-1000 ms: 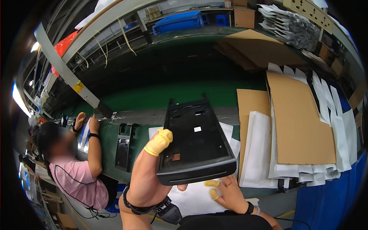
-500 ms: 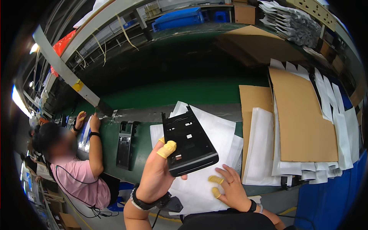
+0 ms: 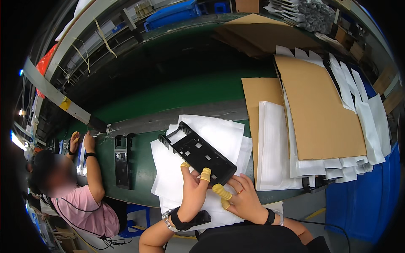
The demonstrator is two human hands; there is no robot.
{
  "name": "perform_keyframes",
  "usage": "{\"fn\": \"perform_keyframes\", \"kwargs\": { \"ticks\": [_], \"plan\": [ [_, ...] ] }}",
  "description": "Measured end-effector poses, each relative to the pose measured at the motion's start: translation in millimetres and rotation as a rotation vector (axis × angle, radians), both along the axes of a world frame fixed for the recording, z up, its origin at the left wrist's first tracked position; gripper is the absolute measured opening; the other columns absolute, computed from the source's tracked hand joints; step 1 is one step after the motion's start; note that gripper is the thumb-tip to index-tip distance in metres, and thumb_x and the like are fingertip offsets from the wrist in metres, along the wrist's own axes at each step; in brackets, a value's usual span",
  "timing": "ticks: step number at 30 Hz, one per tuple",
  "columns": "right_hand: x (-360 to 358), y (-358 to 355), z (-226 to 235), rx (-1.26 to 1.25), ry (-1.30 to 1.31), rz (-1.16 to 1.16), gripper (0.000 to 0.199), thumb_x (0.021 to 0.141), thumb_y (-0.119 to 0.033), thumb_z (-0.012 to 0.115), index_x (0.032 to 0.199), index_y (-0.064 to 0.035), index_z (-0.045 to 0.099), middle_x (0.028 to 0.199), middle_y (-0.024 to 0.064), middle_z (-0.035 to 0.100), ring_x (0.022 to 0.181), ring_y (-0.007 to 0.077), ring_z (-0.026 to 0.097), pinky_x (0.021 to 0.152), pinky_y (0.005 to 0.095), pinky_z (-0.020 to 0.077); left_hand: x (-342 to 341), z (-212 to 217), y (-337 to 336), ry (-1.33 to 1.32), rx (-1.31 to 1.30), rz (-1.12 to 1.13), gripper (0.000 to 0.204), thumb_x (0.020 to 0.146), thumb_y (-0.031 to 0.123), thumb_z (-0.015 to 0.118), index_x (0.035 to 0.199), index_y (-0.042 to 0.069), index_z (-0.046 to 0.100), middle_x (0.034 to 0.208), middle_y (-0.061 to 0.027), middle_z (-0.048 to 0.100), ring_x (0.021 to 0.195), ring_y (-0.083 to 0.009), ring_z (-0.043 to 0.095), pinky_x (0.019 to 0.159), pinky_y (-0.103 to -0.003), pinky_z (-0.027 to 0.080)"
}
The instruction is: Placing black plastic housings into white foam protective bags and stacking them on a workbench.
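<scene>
A black plastic housing (image 3: 204,157), long and shallow with small square cut-outs and an open frame at its far end, is tilted over white flat bags (image 3: 168,168). My left hand (image 3: 195,189) grips its near left side, with yellow finger cots on two digits and the fingers partly hidden behind it. At its near right corner, my right hand (image 3: 244,198) curls its fingers around the edge; it too wears yellow finger cots. A similar black housing (image 3: 122,162) lies on the green table to the left.
Cardboard sheets (image 3: 322,109) and white bags are stacked at right, beside a blue bin (image 3: 363,189). At left, a person in a pink shirt (image 3: 86,208) works at the same table (image 3: 145,147). A slanted metal post (image 3: 69,105) stands beyond them.
The housing has been lowered and turned, its far end now pointing up-left. My right hand has gone from the white bags to the housing's near corner. The view has shifted slightly.
</scene>
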State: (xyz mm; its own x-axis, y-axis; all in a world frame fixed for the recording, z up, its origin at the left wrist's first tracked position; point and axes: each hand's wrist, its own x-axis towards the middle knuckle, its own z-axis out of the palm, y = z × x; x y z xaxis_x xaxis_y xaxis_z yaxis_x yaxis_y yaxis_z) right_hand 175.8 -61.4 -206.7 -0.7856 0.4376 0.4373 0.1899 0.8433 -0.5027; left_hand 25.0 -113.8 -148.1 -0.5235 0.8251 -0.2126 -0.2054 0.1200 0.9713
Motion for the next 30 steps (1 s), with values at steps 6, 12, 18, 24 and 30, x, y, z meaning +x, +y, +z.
{"fn": "perform_keyframes", "kwargs": {
  "ticks": [6,12,18,24,30],
  "plan": [
    [-1.1,-2.7,-2.6,-0.204,0.067,-0.124,0.047,0.071,-0.018,0.063,0.113,0.0003,0.052,0.113,0.0154,0.048,0.111,0.0322,0.041,0.097,0.0466,0.0314,-11.8,23.2,-19.7,-0.15,0.052,-0.007,0.036,0.091,0.011,0.043,0.122,0.008,0.025,0.105,-0.0128,0.052,0.081,-0.016,0.057,0.051,-0.03,0.053],
    [-0.3,2.0,2.7,-0.245,0.008,-0.103,0.036,0.071,-0.014,0.06,0.104,0.0011,0.056,0.122,0.0151,0.044,0.116,0.0338,0.038,0.097,0.0459,0.0308,-35.3,60.2,-40.4,-0.488,0.241,-0.141,0.044,0.092,0.019,0.04,0.131,0.007,0.024,0.113,-0.0154,0.05,0.085,-0.0222,0.059,0.053,-0.036,0.053],
    [2.4,0.7,6.2,-0.205,-0.037,-0.089,0.03,0.071,-0.011,0.058,0.099,-0.0002,0.059,0.126,0.012,0.041,0.119,0.0326,0.034,0.098,0.0453,0.03,-16.0,59.8,-32.3,-1.007,0.57,-0.18,0.039,0.089,0.037,0.042,0.108,0.003,0.045,0.063,-0.0055,0.042,0.049,-0.0153,0.045,0.049,-0.028,0.045],
    [-2.0,-2.9,7.1,-0.215,-0.046,-0.048,0.027,0.07,-0.011,0.059,0.095,-0.0005,0.059,0.127,0.0117,0.039,0.119,0.0326,0.033,0.098,0.0453,0.0299,-29.3,26.2,-30.6,-1.331,0.643,-0.715,0.041,0.086,0.04,0.047,0.103,0.003,0.047,0.059,-0.0012,0.038,0.046,-0.0093,0.039,0.042,-0.023,0.035],
    [0.1,7.8,5.6,-0.197,-0.06,-0.051,0.021,0.072,-0.013,0.059,0.088,0.0001,0.059,0.125,0.0135,0.041,0.118,0.0323,0.034,0.097,0.0451,0.0301,-118.4,44.2,-6.4,-0.608,0.271,-0.149,0.038,0.091,0.042,0.04,0.101,0.006,0.048,0.069,0.0019,0.043,0.054,-0.0077,0.042,0.048,-0.021,0.033]
  ]
}}
